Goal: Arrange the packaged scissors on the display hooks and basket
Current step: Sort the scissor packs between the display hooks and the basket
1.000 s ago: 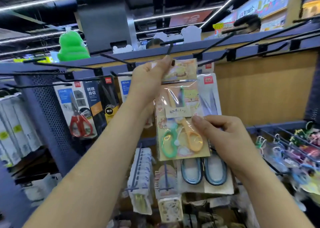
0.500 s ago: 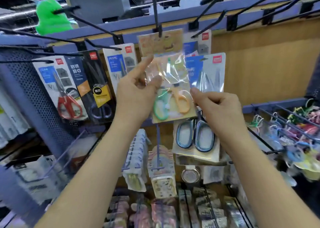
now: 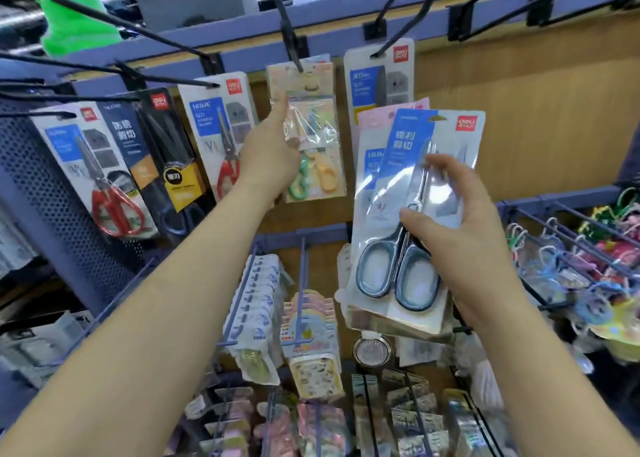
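A pastel pack of children's scissors (image 3: 318, 151), green and orange handled, hangs on a black hook (image 3: 289, 40) at top centre. My left hand (image 3: 270, 158) pinches the pack's left edge, index finger pointing up along it. My right hand (image 3: 460, 221) grips a stack of packaged scissors (image 3: 408, 179) just right of it; the top card is white and blue with grey-blue handles. Thumb and fingers press on the front of the stack. A pink card shows behind the stack's top.
Other scissors packs hang on the top row: a red-handled pack (image 3: 104, 179), a black pack (image 3: 166, 151), another red-handled pack (image 3: 221, 134), a white pack (image 3: 381, 78). Bare hooks (image 3: 502, 9) jut out at upper right. Lower hooks (image 3: 304, 335) and right hooks (image 3: 571, 266) carry small goods.
The pastel pack went onto the hook and slid back toward the wall. My right hand left it and now lifts the stack of scissors packs. The view tilted downward.
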### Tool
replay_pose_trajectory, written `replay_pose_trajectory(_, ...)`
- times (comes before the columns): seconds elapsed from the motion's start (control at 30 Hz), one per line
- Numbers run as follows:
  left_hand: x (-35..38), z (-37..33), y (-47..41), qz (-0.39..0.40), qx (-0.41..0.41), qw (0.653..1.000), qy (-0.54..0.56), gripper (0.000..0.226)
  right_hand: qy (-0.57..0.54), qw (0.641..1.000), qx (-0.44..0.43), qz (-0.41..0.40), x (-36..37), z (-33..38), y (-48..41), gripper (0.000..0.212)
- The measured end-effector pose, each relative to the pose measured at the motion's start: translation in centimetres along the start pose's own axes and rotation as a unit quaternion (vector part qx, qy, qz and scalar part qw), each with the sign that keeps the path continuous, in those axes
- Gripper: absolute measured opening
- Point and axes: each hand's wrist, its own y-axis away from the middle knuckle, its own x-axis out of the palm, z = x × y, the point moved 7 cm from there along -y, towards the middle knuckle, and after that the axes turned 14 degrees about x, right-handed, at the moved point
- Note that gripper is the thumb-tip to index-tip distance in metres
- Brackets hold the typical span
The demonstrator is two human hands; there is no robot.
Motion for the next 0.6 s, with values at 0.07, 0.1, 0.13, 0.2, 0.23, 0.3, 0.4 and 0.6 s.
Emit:
replay_pose_trajectory(0.07,0.5,0.1,-0.4,0.012,-0.003,0.999,-0.037,0.073,-0.035,0.999,0.012,0.014,-0.2,-0.8,-0.2,0.071)
replay_pose_trajectory(0.1,0.7,0.1,-0.3,0.023,-0.005,0.998,-0.056,0.073,-0.047,0.998,0.026,0.019,-0.3,-1.2,-0.3,0.077)
replay_pose_trajectory(0.13,0.8,-0.1,-0.2,0.031,0.001,0.996,-0.085,0.071,-0.058,0.997,0.04,0.022,-0.4,-1.6,-0.5,0.081)
replay_pose_trajectory(0.2,0.3,-1.0,0.9,0.026,0.03,0.985,-0.166,0.063,-0.1,0.992,0.075,0.03,-0.5,-2.2,-0.7,0.079)
replay_pose_trajectory(0.23,-0.1,-1.7,1.9,0.007,0.047,0.983,-0.177,0.057,-0.135,0.986,0.09,0.039,-0.4,-2.3,-0.7,0.07)
replay_pose_trajectory(0.3,0.4,-3.2,5.0,-0.009,0.076,0.994,-0.077,0.043,-0.191,0.973,0.112,0.069,0.2,-2.3,-0.7,0.049)
replay_pose_trajectory(0.4,3.9,-4.7,10.7,0.085,-0.069,0.947,0.303,0.033,-0.265,0.945,0.15,0.118,1.4,-2.7,-0.5,0.038)
replay_pose_trajectory(0.6,5.6,-3.9,13.9,-0.02,-0.24,0.81,0.534,0.022,-0.272,0.942,0.153,0.125,2.2,-3.3,0.4,0.035)
